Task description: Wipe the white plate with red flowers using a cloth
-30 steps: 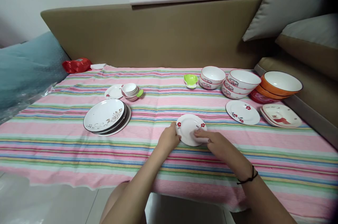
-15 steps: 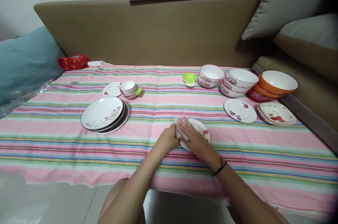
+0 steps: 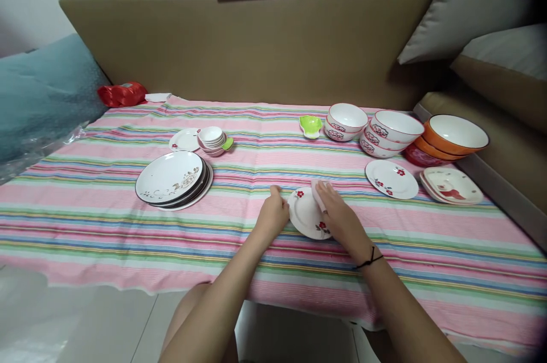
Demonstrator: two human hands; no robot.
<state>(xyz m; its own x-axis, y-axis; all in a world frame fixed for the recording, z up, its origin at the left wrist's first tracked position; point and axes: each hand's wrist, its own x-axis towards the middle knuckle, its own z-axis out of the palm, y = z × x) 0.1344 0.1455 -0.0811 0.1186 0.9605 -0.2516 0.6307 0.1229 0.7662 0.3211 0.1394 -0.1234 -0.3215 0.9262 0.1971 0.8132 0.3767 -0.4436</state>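
Note:
A small white plate [image 3: 306, 216] with red flowers is in front of me on the striped cloth. My left hand [image 3: 274, 211] grips its left rim, the thumb pointing up and the fingertips partly hidden. Pressed under the fingers of my right hand [image 3: 341, 216] is a white tissue [image 3: 317, 195], which touches the plate's right side. That hand, with a black cord on its wrist, covers part of the plate. A similar flowered plate [image 3: 392, 179] lies to the right, beside a stack of squarish dishes [image 3: 453, 185].
Dark-rimmed plates [image 3: 168, 178] are stacked at left, with small white bowls [image 3: 211, 136] behind them. A green dish [image 3: 310, 126], red-rimmed bowls [image 3: 347, 119] and orange bowls [image 3: 455, 135] stand toward the back right. A red package [image 3: 122, 94] lies by the blue cushion [image 3: 47, 84].
My right hand has slid with the tissue from the plate's left side to its right side, uncovering the left flower. My left hand stays at the left rim.

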